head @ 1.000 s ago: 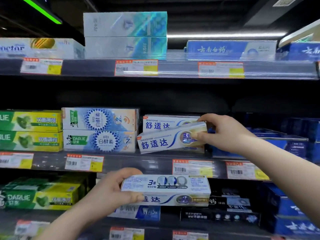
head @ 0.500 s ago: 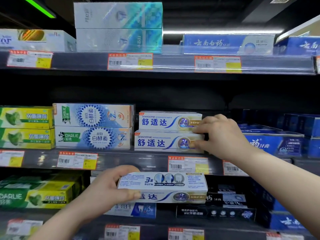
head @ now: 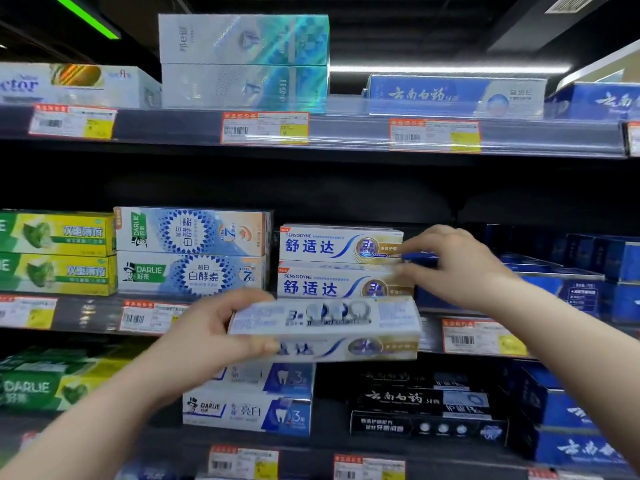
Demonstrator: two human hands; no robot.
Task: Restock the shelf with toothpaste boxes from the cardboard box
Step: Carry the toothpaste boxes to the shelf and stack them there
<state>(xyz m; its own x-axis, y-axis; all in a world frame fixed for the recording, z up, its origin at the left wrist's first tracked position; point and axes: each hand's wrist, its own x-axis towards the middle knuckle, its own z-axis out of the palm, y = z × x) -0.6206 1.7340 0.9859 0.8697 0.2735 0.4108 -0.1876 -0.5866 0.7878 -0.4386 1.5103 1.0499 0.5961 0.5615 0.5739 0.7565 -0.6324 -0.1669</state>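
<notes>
I count one middle shelf [head: 86, 315] carrying two stacked Sensodyne boxes [head: 311, 287]. A third box [head: 325, 327] hangs just below them, left hand [head: 207, 334] clamped round its left end. Right hand [head: 453, 268] meets the stack's right end; I cannot tell whether it grips.

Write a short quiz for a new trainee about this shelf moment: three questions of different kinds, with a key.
1. True or false: the left hand holds a Sensodyne box in front of the shelves.
2. How many Sensodyne boxes show in the stack on the middle shelf? A one, B two, C four.
3. Which brand stands directly left of that stack?
Key: 1 true; 2 B; 3 Darlie.
</notes>
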